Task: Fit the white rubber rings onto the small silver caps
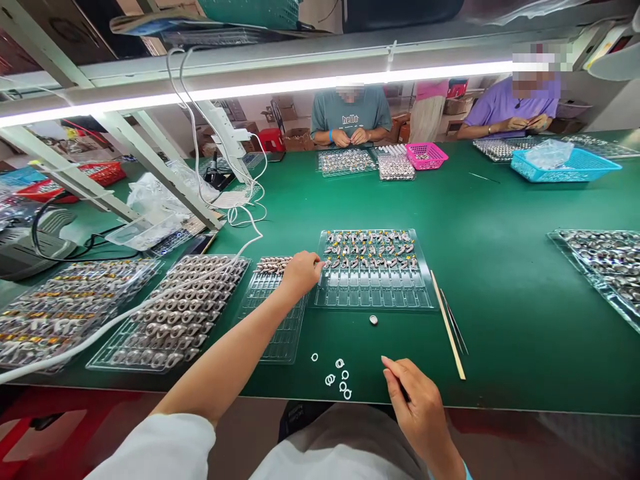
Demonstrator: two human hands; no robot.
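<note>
My left hand (302, 272) reaches over the left edge of a clear plastic tray (367, 301). Its fingers are closed together beside the rows of small metal parts with yellow bits (370, 249); whatever they may pinch is hidden. The tray's back rows are filled, while its front rows show bare slots. My right hand (416, 405) hovers at the table's front edge, thumb and forefinger nearly meeting, and anything between them is too small to see. Left of it lie several white rings (344, 375) with small tabs. A small round metal part (373, 320) sits in front of the tray.
A wooden stick (449, 327) and tweezers (454, 321) lie right of the tray. Leftward are a partly filled tray (275, 333), a tray of grey parts (175, 310) and a white cable (150, 301). Another tray (605, 267) is at right. Two people work across the table.
</note>
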